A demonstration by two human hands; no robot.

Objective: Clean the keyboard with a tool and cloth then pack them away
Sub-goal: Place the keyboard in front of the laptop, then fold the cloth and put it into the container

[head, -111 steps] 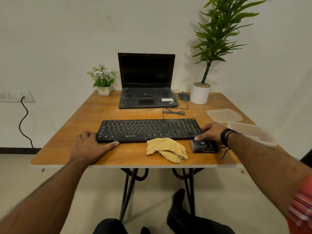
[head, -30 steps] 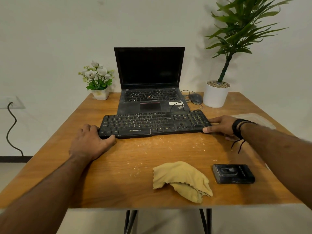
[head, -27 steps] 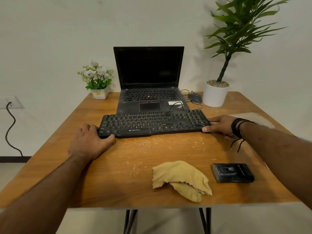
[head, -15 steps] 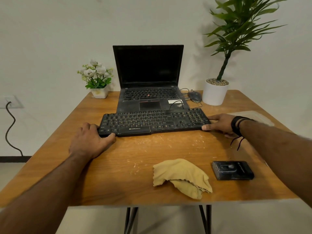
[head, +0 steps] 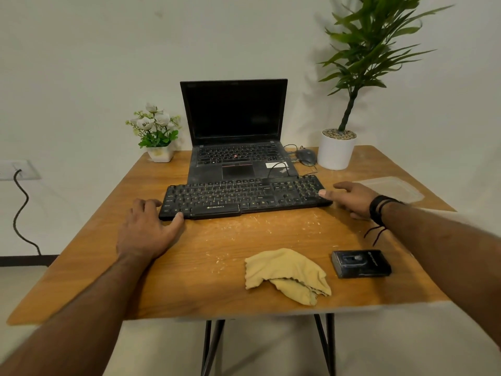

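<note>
With our left hand (head: 147,231) and right hand (head: 349,198) lying relaxed against either end of the dusty black plastic keyboard (head: 244,196), we'd steady it there, then grab the crumpled yellow cloth (head: 287,275) nearer us.

Keyboard (head: 245,198) across mid-bench (head: 103,256), its far edge touching open laptop (head: 238,147) behind. Left hand (head: 146,229) at keyboard's left end, right hand (head: 349,198) at its right end. Cloth (head: 287,275) near front edge, cleaning tool (head: 360,264) just to its right. Flower pot (head: 160,153) back left; mouse (head: 306,156) and potted plant (head: 337,150) back right. Container lid (head: 393,188) at right edge.
</note>
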